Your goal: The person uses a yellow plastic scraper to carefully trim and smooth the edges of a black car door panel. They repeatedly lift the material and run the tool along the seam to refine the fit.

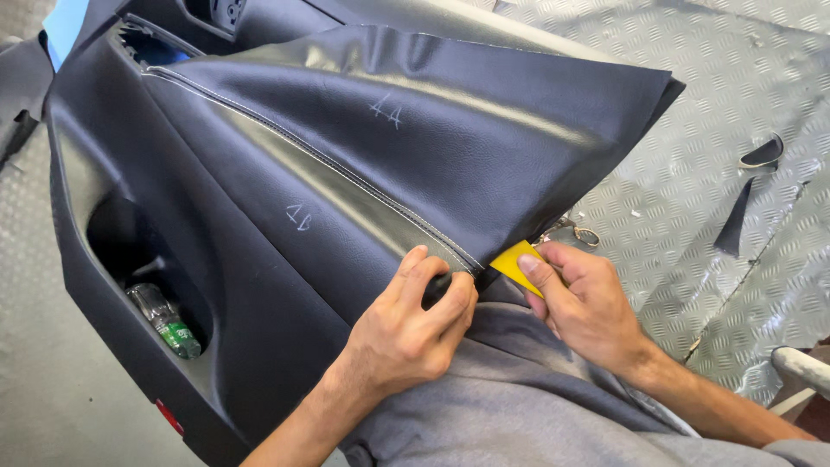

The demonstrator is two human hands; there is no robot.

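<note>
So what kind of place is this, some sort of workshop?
Probably a car upholstery workshop. A black car door panel is being covered in stitched black leatherette, the right hand holds a yellow plastic scraper, and offcuts lie on the checker-plate floor.

plastic bottle (164,322) in door pocket, black scraps (749,186), scissors (577,230)

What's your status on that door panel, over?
Left hand pinching black leather cover at seam. Right hand holding yellow scraper under its edge. Nothing blocking.

Bare forearms, no sleeves; grey fabric trousers (510,406) over lap.
</note>
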